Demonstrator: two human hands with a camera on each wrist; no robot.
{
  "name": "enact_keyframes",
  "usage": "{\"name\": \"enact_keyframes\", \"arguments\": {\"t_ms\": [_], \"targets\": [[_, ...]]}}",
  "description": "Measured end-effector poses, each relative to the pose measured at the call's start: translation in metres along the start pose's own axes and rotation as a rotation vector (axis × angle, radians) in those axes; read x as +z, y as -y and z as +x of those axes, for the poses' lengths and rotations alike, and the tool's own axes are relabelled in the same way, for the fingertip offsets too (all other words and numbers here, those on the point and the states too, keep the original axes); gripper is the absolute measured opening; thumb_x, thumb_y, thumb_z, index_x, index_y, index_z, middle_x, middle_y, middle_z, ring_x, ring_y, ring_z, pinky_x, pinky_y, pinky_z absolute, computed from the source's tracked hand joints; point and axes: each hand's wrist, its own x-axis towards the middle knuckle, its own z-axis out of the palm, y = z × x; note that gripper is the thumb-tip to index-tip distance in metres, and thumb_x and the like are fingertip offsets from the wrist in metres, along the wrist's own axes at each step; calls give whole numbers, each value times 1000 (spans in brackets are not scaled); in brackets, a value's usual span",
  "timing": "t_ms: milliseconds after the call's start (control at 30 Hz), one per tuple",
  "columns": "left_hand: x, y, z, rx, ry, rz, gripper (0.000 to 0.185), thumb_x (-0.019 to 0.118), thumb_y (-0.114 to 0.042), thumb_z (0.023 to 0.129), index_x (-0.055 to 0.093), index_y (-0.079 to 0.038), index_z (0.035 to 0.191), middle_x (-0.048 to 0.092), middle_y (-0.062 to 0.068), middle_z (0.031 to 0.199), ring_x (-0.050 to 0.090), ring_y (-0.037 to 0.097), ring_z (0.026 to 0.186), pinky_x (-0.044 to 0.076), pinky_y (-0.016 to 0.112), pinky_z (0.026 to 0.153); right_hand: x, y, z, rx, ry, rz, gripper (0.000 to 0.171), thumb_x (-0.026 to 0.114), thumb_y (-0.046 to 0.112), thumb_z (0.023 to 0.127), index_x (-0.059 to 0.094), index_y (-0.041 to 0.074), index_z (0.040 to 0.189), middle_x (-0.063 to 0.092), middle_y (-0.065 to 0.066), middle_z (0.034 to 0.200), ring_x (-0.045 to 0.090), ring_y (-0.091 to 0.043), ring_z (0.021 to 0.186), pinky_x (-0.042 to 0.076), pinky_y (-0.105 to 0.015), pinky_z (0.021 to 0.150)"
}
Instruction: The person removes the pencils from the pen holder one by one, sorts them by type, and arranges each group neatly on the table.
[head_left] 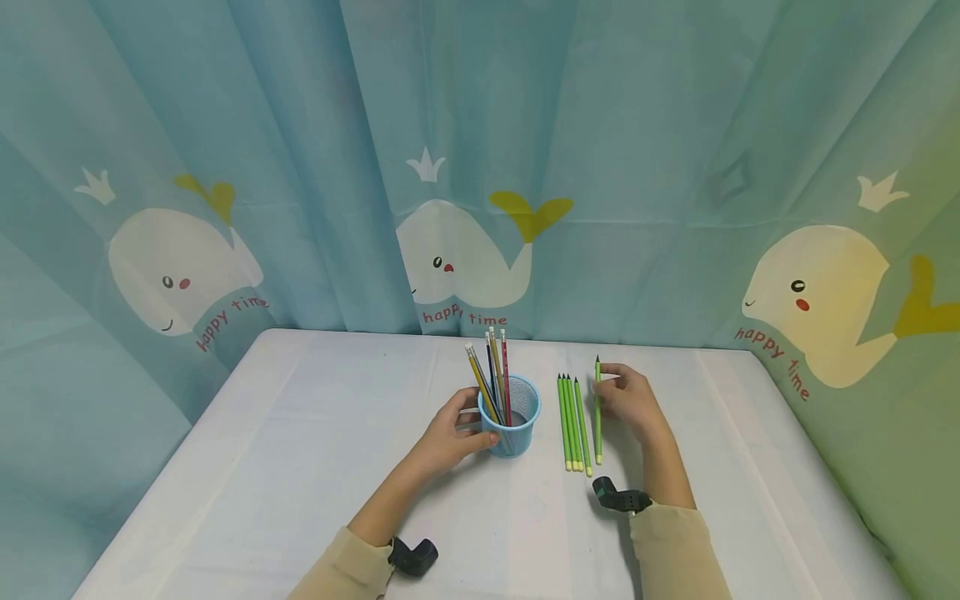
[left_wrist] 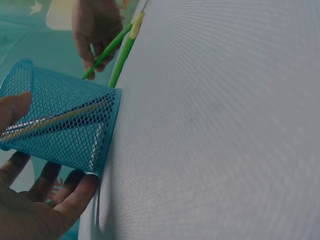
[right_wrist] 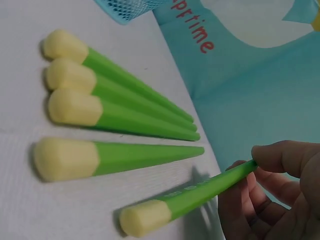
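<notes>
My left hand [head_left: 448, 433] grips the side of a light blue mesh pencil cup [head_left: 517, 437], thumb on the near side and fingers around the left. Several pencils [head_left: 495, 379], yellow, dark and red, lean inside it with white ends up. In the left wrist view the cup [left_wrist: 65, 115] stands at the table surface. To the right, my right hand [head_left: 632, 402] pinches a green pencil [right_wrist: 210, 186] between thumb and fingers near its dark tip; its pale yellow end is low, close over the cloth. Several more green pencils [head_left: 570, 425] lie side by side between cup and right hand.
A white cloth covers the table [head_left: 300, 467]. Its back edge meets a blue-green curtain [head_left: 637, 167] printed with whales. A black wrist camera [head_left: 414, 557] sits on my left wrist and another black camera [head_left: 619, 497] on my right.
</notes>
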Motion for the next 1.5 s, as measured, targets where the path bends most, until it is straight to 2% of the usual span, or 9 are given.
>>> {"name": "enact_keyframes", "arguments": {"t_ms": [133, 400, 600, 933, 1067, 1200, 1300, 1433, 1500], "targets": [[0, 0, 0, 4, 3, 1, 72, 76, -9, 86, 39, -2, 146, 48, 25, 142, 51, 44, 130, 49, 51, 105, 3, -4, 1, 19, -7, -52, 50, 58, 16, 95, 49, 2, 142, 62, -17, 109, 61, -21, 85, 57, -27, 70], [-1, 0, 0, 12, 12, 16, 72, 77, -12, 86, 39, -3, 146, 49, 24, 141, 52, 42, 130, 50, 48, 104, 7, -5, 0, 28, -2, -142, 48, 63, 18, 96, 52, 1, 140, 66, -20, 109, 65, -21, 84, 61, -32, 70], [-1, 0, 0, 1, 8, 7, 73, 77, -12, 86, 38, -2, 147, 48, 25, 142, 51, 44, 130, 49, 49, 105, 7, -5, -1, 41, 0, -198, 46, 64, 20, 96, 55, 3, 137, 67, -19, 109, 68, -23, 88, 60, -31, 70], [-2, 1, 0, -17, 4, 13, 74, 77, -12, 86, 38, -4, 147, 48, 24, 143, 50, 43, 132, 47, 50, 106, 6, -3, -1, 39, 4, -206, 44, 61, 25, 98, 56, 6, 138, 67, -19, 112, 68, -24, 89, 60, -30, 69], [-1, 0, 0, -17, 2, 10, 74, 77, -13, 86, 38, -4, 147, 48, 24, 143, 50, 43, 132, 47, 51, 106, 2, 3, -4, -42, 27, -182, 46, 63, 26, 97, 55, 6, 139, 66, -18, 112, 66, -21, 87, 59, -30, 68], [-1, -1, 0, -13, 0, 9, 73, 77, -12, 86, 38, -3, 147, 48, 24, 143, 50, 44, 131, 48, 51, 106, -1, 13, -9, -214, 146, -80, 52, 71, 18, 93, 54, 6, 140, 64, -20, 117, 65, -26, 97, 59, -35, 77], [-1, -2, -1, -17, -5, 11, 72, 77, -11, 86, 39, -3, 147, 47, 25, 143, 50, 44, 131, 47, 52, 106, 2, 20, -12, -330, 305, -25, 61, 76, 13, 87, 51, 7, 143, 62, -22, 127, 63, -33, 111, 56, -44, 91], [0, -2, -1, -28, -11, 10, 72, 77, -12, 86, 39, -3, 147, 48, 25, 143, 50, 45, 132, 47, 52, 105, 16, 28, -16, -417, 520, -9, 76, 80, 13, 82, 44, 12, 149, 52, -18, 145, 52, -37, 132, 43, -56, 109], [0, -2, -1, -34, -10, 10, 72, 77, -12, 86, 39, -4, 147, 48, 24, 143, 49, 44, 132, 47, 52, 106, 25, 30, -18, -434, 614, 16, 83, 81, 11, 81, 39, 13, 152, 46, -16, 151, 45, -37, 138, 36, -58, 114]]}}
